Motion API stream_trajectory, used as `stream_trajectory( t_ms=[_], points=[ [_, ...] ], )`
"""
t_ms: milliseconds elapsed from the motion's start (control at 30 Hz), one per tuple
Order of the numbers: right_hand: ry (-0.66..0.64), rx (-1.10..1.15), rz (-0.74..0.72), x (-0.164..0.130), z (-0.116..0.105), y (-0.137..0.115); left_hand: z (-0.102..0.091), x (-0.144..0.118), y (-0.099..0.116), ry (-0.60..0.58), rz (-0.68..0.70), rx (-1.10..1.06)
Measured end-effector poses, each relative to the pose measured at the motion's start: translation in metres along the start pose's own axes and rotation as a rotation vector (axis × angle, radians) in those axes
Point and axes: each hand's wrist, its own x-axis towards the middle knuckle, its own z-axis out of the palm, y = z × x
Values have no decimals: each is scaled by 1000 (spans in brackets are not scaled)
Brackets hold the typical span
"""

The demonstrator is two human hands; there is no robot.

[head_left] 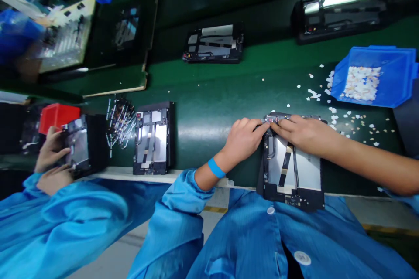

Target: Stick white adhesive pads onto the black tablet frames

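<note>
An opened tablet chassis [296, 170], black frame with silver plates and a dark ribbon cable, lies at the near edge of the green belt [209, 104], overhanging my lap. My left hand [244, 137], with a blue wrist band, pinches at the chassis's top left corner. My right hand [303, 133] lies across the top edge, fingertips meeting the left hand's at a small part there. What the fingers pinch is too small to tell.
A blue bin [376, 76] of small white pieces stands far right, with pieces scattered around it. Another chassis [153, 139] and a pile of metal clips [119, 120] lie left. A co-worker's hands [52, 157] hold a chassis. Two more units [214, 43] [340, 8] sit farther back.
</note>
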Motion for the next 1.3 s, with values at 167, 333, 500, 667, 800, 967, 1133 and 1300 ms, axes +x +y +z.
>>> stream_trajectory(
  t_ms=[167, 333, 500, 667, 800, 967, 1133, 1300],
  points=[
    [240, 294, 238, -33, -17, -9, -9, 3, 6, -106, 76, 199],
    [663, 752, 1013, -124, -47, -44, -26, 11, 10, -196, 123, 247],
    [1453, 1045, 1570, -213, -40, -36, -16, 18, -2, -76, 111, 222],
    [1457, 1281, 1725, -255, -28, -13, -14, 19, -2, 39, 144, 190],
    [1455, 1349, 1725, -255, -26, -1, -22, 20, 1, 86, 125, 149],
    [1477, 1311, 1741, -248, -26, 5, -25, 15, -2, 95, 83, 42],
    [1367, 1363, 1737, -199, -22, -34, -28, 9, 11, 112, -55, -304],
    [886, 1483, 1424, -105, -15, -76, -26, 22, 61, -21, -302, -1036]
  ],
)
